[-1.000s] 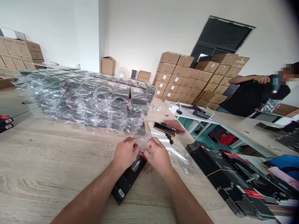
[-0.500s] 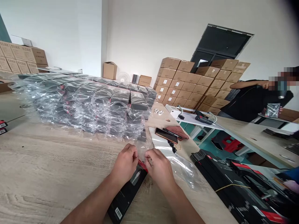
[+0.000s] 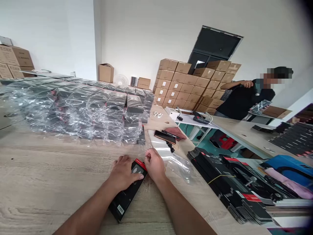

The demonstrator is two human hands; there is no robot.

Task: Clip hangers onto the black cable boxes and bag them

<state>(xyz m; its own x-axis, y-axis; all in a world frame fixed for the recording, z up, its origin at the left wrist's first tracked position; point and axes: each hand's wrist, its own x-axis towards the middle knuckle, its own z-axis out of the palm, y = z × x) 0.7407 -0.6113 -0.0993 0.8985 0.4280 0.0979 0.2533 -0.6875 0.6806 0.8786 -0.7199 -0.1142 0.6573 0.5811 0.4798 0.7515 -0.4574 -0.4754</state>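
My left grip (image 3: 122,173) lies open, pressing the unwrapped black retail box (image 3: 123,202) onto the wooden counter (image 3: 49,163); my right grip (image 3: 153,165) curls at its red end (image 3: 140,164), holding what I cannot tell, with a clear plastic sheet (image 3: 174,166) just beside the box.

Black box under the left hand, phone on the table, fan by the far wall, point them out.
black box (image 3: 126,195), head view, middle of top face
phone (image 3: 165,137), head view, middle of face
fan (image 3: 120,80), head view, round guard
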